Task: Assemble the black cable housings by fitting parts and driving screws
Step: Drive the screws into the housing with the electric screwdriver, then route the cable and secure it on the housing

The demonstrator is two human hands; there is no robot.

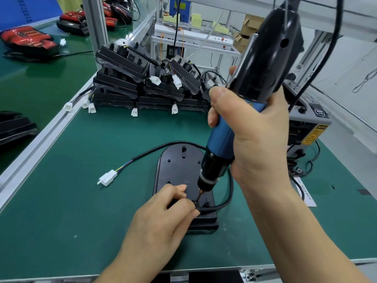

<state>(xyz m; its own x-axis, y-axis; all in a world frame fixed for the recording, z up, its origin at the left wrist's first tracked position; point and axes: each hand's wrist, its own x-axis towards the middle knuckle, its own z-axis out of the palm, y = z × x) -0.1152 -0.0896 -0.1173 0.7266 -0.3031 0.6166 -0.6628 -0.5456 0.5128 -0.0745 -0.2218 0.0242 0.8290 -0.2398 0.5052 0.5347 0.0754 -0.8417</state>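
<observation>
A green work mat [85,201] is covering the bench, and at its far side a heap of black cable housings [142,82] is sitting stacked, their white plug connectors [91,108] dangling over the near edge of the pile. To the far right a grey machine with a yellow warning label [308,123] is standing at the mat's edge. Near the middle of the mat one black housing [179,168] is lying flat, its long axis running from near to far, with a black cable [226,203] looping out of its near right side and round the far end to a white connector [107,178] lying on the mat to the left. The right hand [259,137] is gripping an electric screwdriver [240,111], fingers wrapped tight round its blue grip, the black body tilting up and to the right, with its cord running up out of view. The bit [200,194] is pointing down onto the near part of the housing, beside where the cable enters. The left hand [163,219] is resting on the housing's near left, thumb and fingers pinched together right at the bit's tip; I cannot tell what, if anything, they are pinching.
</observation>
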